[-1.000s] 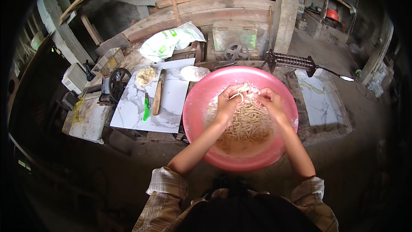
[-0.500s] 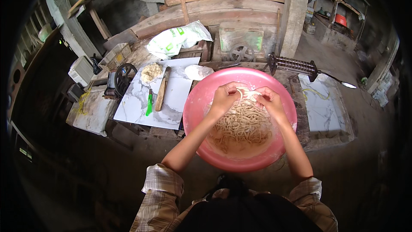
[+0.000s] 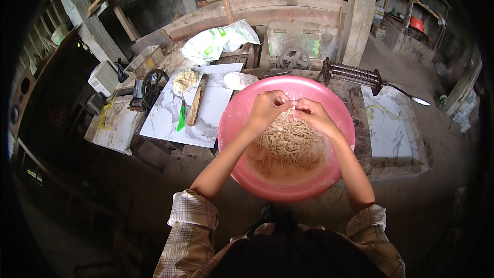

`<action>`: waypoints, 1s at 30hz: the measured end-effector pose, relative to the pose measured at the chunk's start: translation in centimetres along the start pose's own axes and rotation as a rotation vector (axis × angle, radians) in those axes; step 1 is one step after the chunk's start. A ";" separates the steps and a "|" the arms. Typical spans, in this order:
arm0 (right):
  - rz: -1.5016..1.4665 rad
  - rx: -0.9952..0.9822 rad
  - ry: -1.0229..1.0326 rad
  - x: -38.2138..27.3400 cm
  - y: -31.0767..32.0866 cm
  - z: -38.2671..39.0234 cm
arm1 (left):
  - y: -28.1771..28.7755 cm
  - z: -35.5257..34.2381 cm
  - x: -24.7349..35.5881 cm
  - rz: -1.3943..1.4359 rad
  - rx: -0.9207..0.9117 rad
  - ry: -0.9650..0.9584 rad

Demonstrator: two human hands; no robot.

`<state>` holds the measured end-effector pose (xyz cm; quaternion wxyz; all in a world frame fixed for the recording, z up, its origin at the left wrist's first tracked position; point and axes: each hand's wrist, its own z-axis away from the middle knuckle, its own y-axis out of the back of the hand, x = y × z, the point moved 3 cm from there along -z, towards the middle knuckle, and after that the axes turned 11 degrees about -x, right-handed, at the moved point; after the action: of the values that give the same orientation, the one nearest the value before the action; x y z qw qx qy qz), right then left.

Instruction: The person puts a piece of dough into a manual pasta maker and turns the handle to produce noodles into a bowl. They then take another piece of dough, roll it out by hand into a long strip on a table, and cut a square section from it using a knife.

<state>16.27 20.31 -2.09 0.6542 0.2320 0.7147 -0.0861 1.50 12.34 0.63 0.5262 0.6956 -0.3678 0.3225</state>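
Observation:
A wide pink basin [image 3: 237, 162] stands in front of me, dusted with flour inside. Thick floury noodles [image 3: 293, 144] lie heaped in it. Above the far part of the heap, my left hand [image 3: 270, 109] pinches pale noodle strands between thumb and fingers. Close against it, my right hand [image 3: 311, 113] is closed on the same strands, the fingertips of both hands almost touching. The strands hang down from the fingers toward the heap; their upper ends are partly hidden by the fingers.
Left of the basin, a marbled board [image 3: 170, 123] carries a lump of dough [image 3: 185, 80], a wooden-handled blade [image 3: 197, 100] and a green-handled knife [image 3: 181, 116]. Behind are a white sack [image 3: 221, 41] and a handwheel [image 3: 294, 59]. A ridged metal roller [image 3: 352, 76] lies at the right.
My hands have come together over the basin, from a small gap to nearly touching. The strands between them are now bunched closer. The whole view has shifted slightly.

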 end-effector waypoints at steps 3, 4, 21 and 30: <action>0.005 0.013 -0.056 0.9 -0.1 0.1 | -0.2 0.7 -0.7 -0.156 0.097 -0.037; 0.198 0.016 -0.106 0.7 0.0 0.6 | -0.2 1.3 -0.5 -0.154 0.098 -0.020; 0.222 0.326 0.643 -3.2 -12.7 11.0 | 3.6 20.9 -1.6 -0.006 0.627 0.071; 0.722 0.031 0.194 13.2 -28.8 17.1 | 1.2 54.7 -18.6 -0.102 0.555 0.839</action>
<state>18.31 -9.35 -22.35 0.5680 0.4860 0.6442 0.1620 -5.85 -37.66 -27.31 0.4390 0.6370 0.0095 0.6336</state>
